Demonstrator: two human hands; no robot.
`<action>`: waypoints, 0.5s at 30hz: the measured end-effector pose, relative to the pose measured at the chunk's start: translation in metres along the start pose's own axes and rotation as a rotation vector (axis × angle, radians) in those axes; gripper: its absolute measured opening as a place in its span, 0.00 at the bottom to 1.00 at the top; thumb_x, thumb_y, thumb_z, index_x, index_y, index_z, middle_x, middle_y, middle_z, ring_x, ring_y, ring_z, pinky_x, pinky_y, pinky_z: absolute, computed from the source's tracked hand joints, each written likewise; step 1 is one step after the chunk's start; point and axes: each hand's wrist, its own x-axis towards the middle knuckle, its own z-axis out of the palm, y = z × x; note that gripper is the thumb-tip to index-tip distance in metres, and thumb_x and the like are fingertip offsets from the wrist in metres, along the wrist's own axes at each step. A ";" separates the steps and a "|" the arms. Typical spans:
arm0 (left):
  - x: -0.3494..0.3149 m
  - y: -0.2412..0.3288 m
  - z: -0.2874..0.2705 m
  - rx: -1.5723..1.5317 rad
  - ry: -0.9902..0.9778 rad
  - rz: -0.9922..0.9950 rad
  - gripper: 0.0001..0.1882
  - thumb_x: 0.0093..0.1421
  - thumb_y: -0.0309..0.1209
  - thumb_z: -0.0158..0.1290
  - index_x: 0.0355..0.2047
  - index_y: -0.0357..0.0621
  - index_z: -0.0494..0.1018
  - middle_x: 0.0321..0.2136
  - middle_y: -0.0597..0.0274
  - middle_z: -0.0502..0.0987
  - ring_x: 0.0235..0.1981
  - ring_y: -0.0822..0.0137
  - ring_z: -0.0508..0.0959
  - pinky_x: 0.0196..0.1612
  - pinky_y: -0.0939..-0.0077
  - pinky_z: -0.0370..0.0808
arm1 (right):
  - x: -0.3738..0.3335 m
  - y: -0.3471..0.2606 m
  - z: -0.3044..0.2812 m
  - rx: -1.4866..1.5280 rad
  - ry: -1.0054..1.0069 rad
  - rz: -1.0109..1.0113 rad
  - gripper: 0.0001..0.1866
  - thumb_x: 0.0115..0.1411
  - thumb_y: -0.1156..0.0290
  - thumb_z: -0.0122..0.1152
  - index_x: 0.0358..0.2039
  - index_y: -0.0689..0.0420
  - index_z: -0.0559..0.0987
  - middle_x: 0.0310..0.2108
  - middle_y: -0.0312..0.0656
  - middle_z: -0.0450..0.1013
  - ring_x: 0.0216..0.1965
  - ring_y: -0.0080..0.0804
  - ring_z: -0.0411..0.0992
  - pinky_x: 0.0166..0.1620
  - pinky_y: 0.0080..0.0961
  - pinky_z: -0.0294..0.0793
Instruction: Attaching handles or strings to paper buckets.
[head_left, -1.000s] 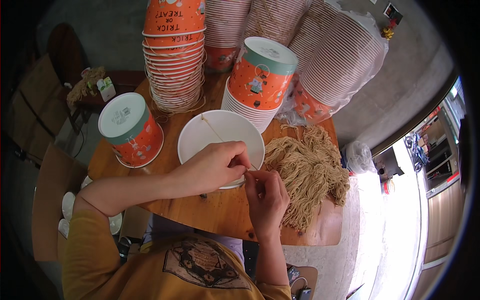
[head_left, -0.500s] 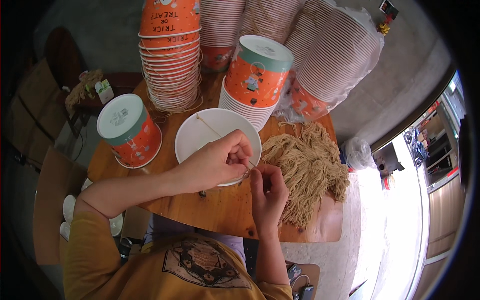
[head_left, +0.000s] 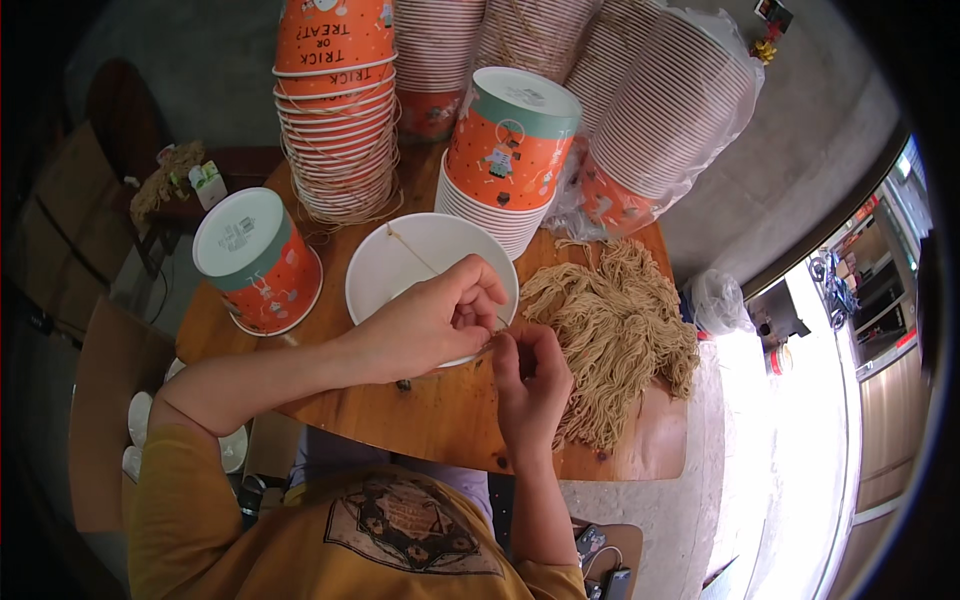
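A paper bucket with a white inside (head_left: 372, 283) stands open end up on the wooden table in front of me. A thin tan cord (head_left: 412, 251) runs from its far rim across the opening to my hands. My left hand (head_left: 440, 315) reaches over the bucket, fingers curled and pinching the cord at the near right rim. Beside it, my right hand (head_left: 534, 385) is closed, thumb against forefinger, on the cord's end at that rim. The fingertips partly hide the cord there. A heap of tan cords (head_left: 620, 340) lies just right of my right hand.
An upturned orange bucket (head_left: 265, 265) stands at the left. Behind are a nested stack with cords (head_left: 338, 150), another upturned stack (head_left: 510, 150) and plastic-wrapped stacks (head_left: 665, 110). The wooden table's (head_left: 440, 425) near edge is by my waist.
Both hands stay at the bucket's near right rim with the cord. My right fingertips have shifted slightly left and up. The whole view has moved a little.
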 end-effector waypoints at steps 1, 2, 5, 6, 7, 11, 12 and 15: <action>0.000 0.001 0.000 0.006 -0.005 0.001 0.17 0.59 0.19 0.50 0.47 0.44 0.61 0.34 0.66 0.72 0.37 0.77 0.70 0.46 0.78 0.65 | 0.000 0.002 0.001 0.001 0.001 0.001 0.04 0.59 0.75 0.62 0.32 0.59 0.75 0.24 0.34 0.71 0.21 0.16 0.65 0.26 0.15 0.66; 0.000 0.000 0.000 0.007 -0.006 0.000 0.17 0.59 0.19 0.50 0.47 0.44 0.61 0.34 0.66 0.72 0.37 0.77 0.70 0.46 0.78 0.65 | -0.001 0.004 0.001 0.117 -0.004 0.057 0.04 0.59 0.75 0.62 0.33 0.59 0.75 0.24 0.34 0.71 0.21 0.15 0.64 0.26 0.15 0.66; 0.000 -0.002 -0.001 -0.002 -0.007 0.020 0.17 0.59 0.19 0.50 0.47 0.43 0.60 0.34 0.66 0.72 0.38 0.77 0.71 0.46 0.78 0.66 | -0.001 0.009 0.004 0.273 -0.010 0.106 0.05 0.60 0.75 0.61 0.35 0.59 0.74 0.23 0.33 0.71 0.21 0.15 0.64 0.26 0.14 0.66; 0.000 -0.002 -0.002 -0.012 0.000 0.002 0.17 0.60 0.19 0.50 0.47 0.43 0.60 0.34 0.65 0.72 0.39 0.77 0.71 0.47 0.78 0.66 | -0.001 0.010 0.005 0.312 -0.011 0.096 0.06 0.60 0.75 0.61 0.37 0.58 0.74 0.23 0.32 0.71 0.22 0.14 0.64 0.27 0.14 0.67; 0.000 -0.003 -0.002 -0.022 0.007 -0.016 0.17 0.60 0.20 0.51 0.48 0.43 0.60 0.35 0.65 0.73 0.39 0.76 0.71 0.47 0.78 0.66 | -0.002 0.010 0.005 0.311 -0.011 0.097 0.06 0.60 0.75 0.61 0.37 0.58 0.74 0.23 0.32 0.71 0.22 0.14 0.64 0.27 0.14 0.67; 0.001 -0.002 -0.002 -0.041 0.002 -0.074 0.17 0.61 0.21 0.52 0.48 0.43 0.60 0.36 0.63 0.73 0.40 0.75 0.71 0.47 0.78 0.66 | -0.004 0.007 0.001 0.027 0.042 -0.056 0.10 0.58 0.76 0.63 0.40 0.57 0.73 0.25 0.35 0.72 0.21 0.17 0.67 0.26 0.17 0.69; 0.002 -0.001 -0.002 -0.068 -0.001 -0.095 0.17 0.61 0.22 0.52 0.48 0.43 0.60 0.36 0.63 0.73 0.40 0.76 0.71 0.47 0.78 0.66 | -0.005 0.007 0.000 -0.050 0.069 -0.109 0.12 0.57 0.76 0.64 0.40 0.56 0.73 0.26 0.36 0.72 0.21 0.19 0.68 0.25 0.19 0.70; 0.003 0.000 -0.002 -0.113 -0.007 -0.123 0.17 0.62 0.22 0.52 0.48 0.43 0.60 0.36 0.63 0.73 0.41 0.76 0.72 0.47 0.79 0.66 | -0.002 0.002 -0.005 -0.219 0.089 -0.265 0.13 0.55 0.75 0.67 0.40 0.55 0.74 0.28 0.37 0.71 0.20 0.25 0.70 0.23 0.22 0.71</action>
